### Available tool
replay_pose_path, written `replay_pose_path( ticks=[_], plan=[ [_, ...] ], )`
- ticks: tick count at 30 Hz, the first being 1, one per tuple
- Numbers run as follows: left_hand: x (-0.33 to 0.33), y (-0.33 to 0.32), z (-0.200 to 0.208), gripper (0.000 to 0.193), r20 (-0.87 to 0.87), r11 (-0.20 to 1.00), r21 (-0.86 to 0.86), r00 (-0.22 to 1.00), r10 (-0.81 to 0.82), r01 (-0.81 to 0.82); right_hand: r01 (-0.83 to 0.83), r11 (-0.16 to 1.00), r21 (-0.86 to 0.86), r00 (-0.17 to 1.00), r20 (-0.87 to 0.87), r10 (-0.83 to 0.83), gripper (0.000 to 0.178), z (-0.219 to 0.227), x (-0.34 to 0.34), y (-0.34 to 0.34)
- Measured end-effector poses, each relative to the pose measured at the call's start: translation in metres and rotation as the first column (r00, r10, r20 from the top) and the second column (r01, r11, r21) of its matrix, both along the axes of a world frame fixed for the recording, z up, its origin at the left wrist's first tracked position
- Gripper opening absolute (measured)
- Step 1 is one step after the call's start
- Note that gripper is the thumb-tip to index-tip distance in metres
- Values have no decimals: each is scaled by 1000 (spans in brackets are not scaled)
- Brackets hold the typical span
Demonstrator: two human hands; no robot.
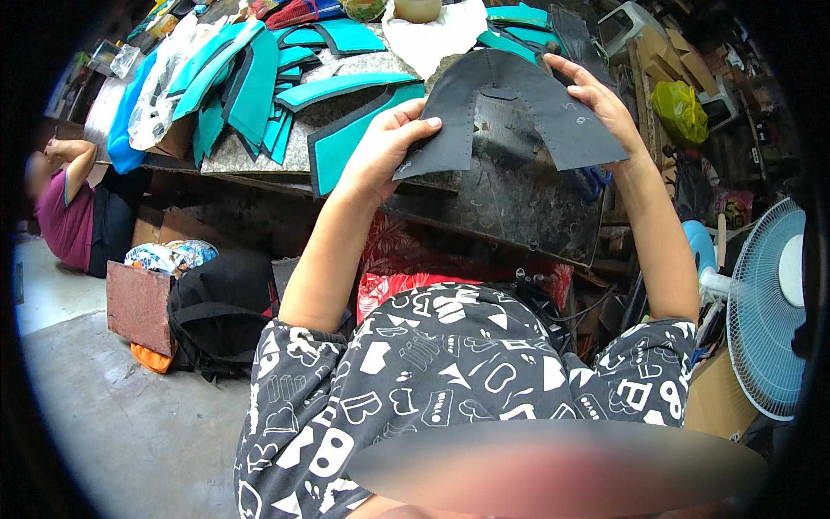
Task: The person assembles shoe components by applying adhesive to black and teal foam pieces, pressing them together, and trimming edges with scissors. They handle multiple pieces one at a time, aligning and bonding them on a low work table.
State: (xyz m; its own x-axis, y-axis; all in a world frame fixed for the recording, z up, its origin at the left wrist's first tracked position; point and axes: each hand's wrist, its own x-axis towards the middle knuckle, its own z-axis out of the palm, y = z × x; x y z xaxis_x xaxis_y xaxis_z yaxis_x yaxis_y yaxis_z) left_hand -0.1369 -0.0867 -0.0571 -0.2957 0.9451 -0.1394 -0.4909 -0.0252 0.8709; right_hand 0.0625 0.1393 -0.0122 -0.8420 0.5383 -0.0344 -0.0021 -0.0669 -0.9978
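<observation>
Above the edge of the worktable I hold up a black, horseshoe-shaped shoe upper [484, 82], its two legs pointing toward me. Dotted marks run along its inner edges, and faint light marks show on the right leg. My left hand [393, 138] pinches the left leg, thumb on top. Along the outer right edge, my right hand [601, 104] grips the other leg with fingers bent over it; its thumb is hidden. Near my left hand lies a teal piece with black edging [354, 143].
More teal pieces [246, 78] are heaped across the table's left and back. A white cloth [432, 39] lies at the back. Blue-handled scissors [595, 182] show beneath my right wrist. A fan [765, 307] stands right; a black bag [220, 303] and a seated person [73, 212] are left.
</observation>
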Motion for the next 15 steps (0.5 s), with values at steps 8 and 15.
replay_pose_path(
  ticks=[8,15],
  plan=[
    [-4,2,-9,39,17,1000,9,999,-30,30,-118,993,32,915,391,96,68,5,5,1],
    [-1,0,-11,37,37,1000,6,999,-17,17,28,478,878,947,129,-294,58,-7,14,63]
  ],
)
